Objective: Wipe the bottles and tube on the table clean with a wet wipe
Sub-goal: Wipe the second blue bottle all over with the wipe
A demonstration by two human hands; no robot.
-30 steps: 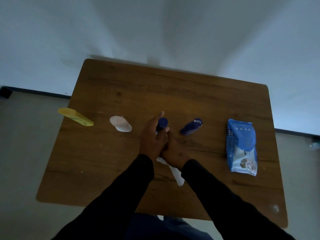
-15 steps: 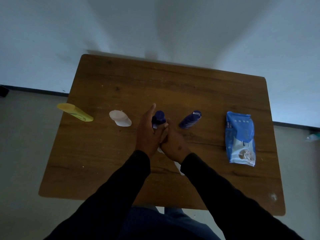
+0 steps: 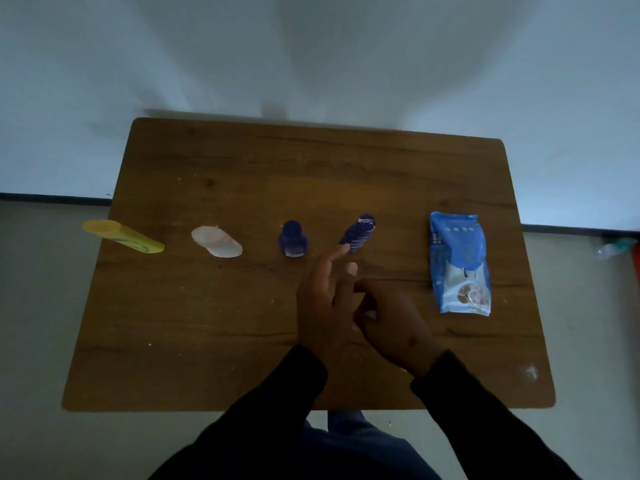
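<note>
Along the wooden table (image 3: 242, 341) lie a yellow tube (image 3: 123, 236) at the left edge and a pale pink bottle (image 3: 216, 241). A small dark blue bottle (image 3: 292, 239) stands alone to their right, beside a taller blue bottle (image 3: 358, 233). My left hand (image 3: 323, 299) is open and holds nothing, its fingertips stretched close to the taller blue bottle's base. My right hand (image 3: 391, 320) is curled just behind it, closed on the wet wipe (image 3: 370, 315). Only a pale sliver of the wipe shows between the fingers.
A blue and white wet-wipe pack (image 3: 459, 263) lies flat at the table's right side. The far table edge meets a white wall. Small crumbs dot the wood. Some litter sits on the floor at far right (image 3: 614, 247).
My left hand let go of the small dark blue bottle, which now stands free. Both hands shifted right toward the taller blue bottle. The hanging wipe is now bunched inside my right hand.
</note>
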